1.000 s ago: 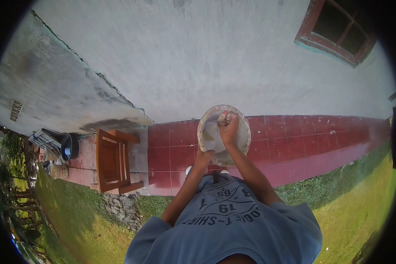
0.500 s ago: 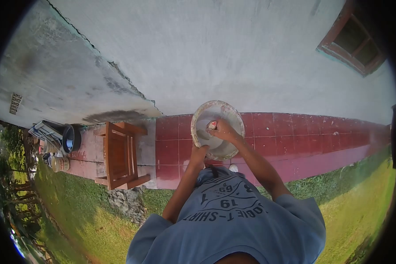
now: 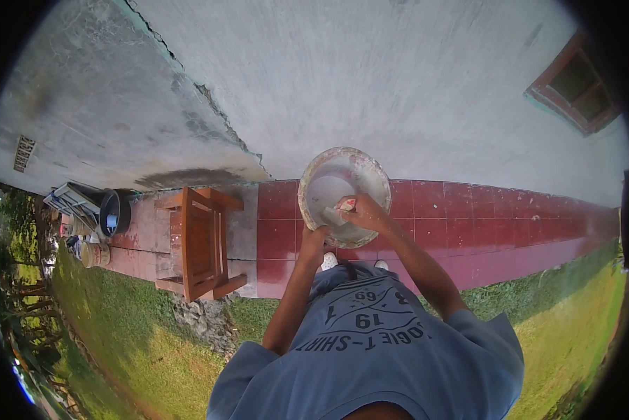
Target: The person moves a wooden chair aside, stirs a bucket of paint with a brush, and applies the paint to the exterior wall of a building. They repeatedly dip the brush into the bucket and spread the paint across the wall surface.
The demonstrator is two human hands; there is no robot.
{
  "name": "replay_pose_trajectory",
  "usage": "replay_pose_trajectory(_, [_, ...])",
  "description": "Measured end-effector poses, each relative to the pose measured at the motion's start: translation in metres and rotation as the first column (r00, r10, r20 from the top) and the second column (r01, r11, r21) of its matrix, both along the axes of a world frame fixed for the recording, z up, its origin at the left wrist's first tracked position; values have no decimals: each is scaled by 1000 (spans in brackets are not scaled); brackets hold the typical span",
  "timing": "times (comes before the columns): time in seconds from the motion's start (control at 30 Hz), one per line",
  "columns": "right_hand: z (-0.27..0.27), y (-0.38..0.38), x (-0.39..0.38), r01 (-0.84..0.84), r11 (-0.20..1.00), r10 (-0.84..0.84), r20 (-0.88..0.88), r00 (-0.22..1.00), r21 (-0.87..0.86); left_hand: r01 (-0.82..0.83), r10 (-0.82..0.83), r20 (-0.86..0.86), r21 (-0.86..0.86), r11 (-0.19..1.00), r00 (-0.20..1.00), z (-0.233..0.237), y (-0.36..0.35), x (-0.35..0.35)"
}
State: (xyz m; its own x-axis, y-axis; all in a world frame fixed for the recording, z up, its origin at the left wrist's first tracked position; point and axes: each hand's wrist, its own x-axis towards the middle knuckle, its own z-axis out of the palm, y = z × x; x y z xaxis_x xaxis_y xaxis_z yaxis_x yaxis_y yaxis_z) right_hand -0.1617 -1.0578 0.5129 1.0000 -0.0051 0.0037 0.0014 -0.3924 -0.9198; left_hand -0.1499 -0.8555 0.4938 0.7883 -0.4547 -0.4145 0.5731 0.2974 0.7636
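A round bucket (image 3: 379, 175) with a stained rim hangs or stands in front of my body, over the red tiles, with pale wet material (image 3: 328, 192) inside. My left hand (image 3: 314, 240) grips its near left rim. Inside the opening, my right hand (image 3: 365, 213) is closed around the red-and-white handle of a tool (image 3: 346, 204). The tool's lower end reaches toward the pale material and is hard to make out.
A wooden chair (image 3: 201, 245) stands on the left of the tiled walkway (image 3: 454, 217). Beyond it are a black tub (image 3: 114, 212) and a smaller pail (image 3: 94, 254). A cracked grey wall (image 3: 370, 84) rises ahead; grass (image 3: 139, 308) borders the tiles.
My right hand and the tool have moved toward the near side of the bucket. The camera view has shifted a little, and both shoes now show below the bucket.
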Motion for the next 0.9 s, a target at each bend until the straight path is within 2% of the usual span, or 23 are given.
replay_pose_trajectory(0.03, [0, 7, 1, -143, 988, 141, -43, 989, -54, 1, -1, -6, 1, 1000, 1000, 3, 5, 1])
replay_pose_trajectory(0.2, [-7, 15, 22, -182, 983, 179, -107, 978, -22, 35, -34, -90, 14, 999, 995, 10, 28, 3])
replay_pose_trajectory(0.27, [-16, 14, 32, -185, 963, 236, -282, 930, 196, 35, -34, -94, 12, 999, 995, 4, 33, 6])
replay_pose_trajectory(0.3, [-20, 14, 34, -178, 964, 231, -285, 930, 199, 31, -30, -89, 4, 1000, 996, 3, 35, 6])
replay_pose_trajectory(0.37, [-23, 13, 37, -113, 928, 237, -331, 913, 355, 59, -56, -113, 21, 998, 992, 0, 40, 7])
replay_pose_trajectory(0.5, [-18, 7, 35, -62, 898, 241, -369, 897, 435, 91, -81, -174, 53, 994, 981, -9, 42, 10])
replay_pose_trajectory(0.57, [0, 2, 29, 78, 859, 200, -471, 859, 506, 94, -89, -168, 19, 995, 982, -19, 46, 6])
replay_pose_trajectory(0.63, [5, -9, 24, 86, 851, 174, -434, 884, 518, 85, -78, -165, 31, 996, 983, -25, 50, 5])
replay_pose_trajectory(0.7, [18, -26, 19, 114, 904, 40, -346, 937, 413, 95, -71, -234, 94, 991, 970, -37, 57, 8])
replay_pose_trajectory(0.73, [29, -34, 16, 177, 891, -34, -326, 945, 418, 77, -54, -240, 85, 993, 969, -38, 57, 7])
replay_pose_trajectory(0.8, [26, -61, 12, 286, 839, -144, -317, 937, 463, 78, -60, -223, 72, 994, 973, -42, 60, 7])
replay_pose_trajectory(0.83, [43, -69, 7, 318, 777, -156, -324, 933, 543, 91, -75, -283, 45, 995, 956, -81, 65, 11])
replay_pose_trajectory(0.87, [41, -81, 7, 371, 675, -182, -343, 921, 638, 50, -27, -260, 81, 995, 965, -51, 50, 10])
replay_pose_trajectory(0.9, [41, -94, 8, 373, 664, -192, -334, 923, 648, 94, -68, -281, 80, 992, 957, -67, 51, 14])
